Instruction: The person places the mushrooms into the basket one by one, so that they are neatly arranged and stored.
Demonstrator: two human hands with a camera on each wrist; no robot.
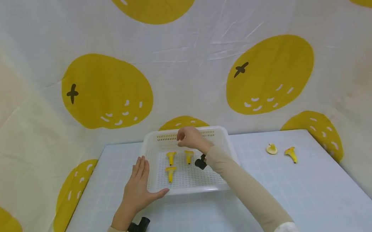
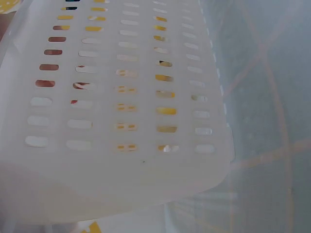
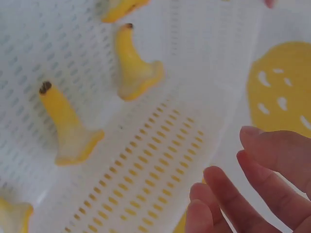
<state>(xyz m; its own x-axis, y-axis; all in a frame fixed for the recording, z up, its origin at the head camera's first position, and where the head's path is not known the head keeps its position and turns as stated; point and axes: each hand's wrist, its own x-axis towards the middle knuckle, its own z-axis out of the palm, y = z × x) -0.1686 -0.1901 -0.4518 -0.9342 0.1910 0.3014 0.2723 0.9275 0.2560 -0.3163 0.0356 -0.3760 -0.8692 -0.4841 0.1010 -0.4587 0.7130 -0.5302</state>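
Observation:
A white plastic basket (image 1: 193, 190) with slotted walls holds several yellow trumpet-shaped mushrooms, likely chanterelles. Three show in the head view: one mushroom (image 1: 171, 158) at the back left, another mushroom (image 1: 189, 157) beside it, and a third mushroom (image 1: 170, 173) nearer the front. Along the basket's left side lies my left hand (image 1: 137, 190), fingers straight and thumb spread toward the front rim. My right hand (image 1: 192, 138) hovers over the back of the basket. Its fingers (image 3: 233, 194) are loosely bent and apart, holding nothing. The left wrist view shows mainly the basket's slotted wall (image 2: 126, 170).
On the table (image 1: 261, 193) right of the basket lie a yellow mushroom (image 1: 290, 154) and a pale rounded piece (image 1: 271, 149) with a yellow part. Behind the table hangs a white cloth (image 1: 186, 77) printed with big yellow fruits.

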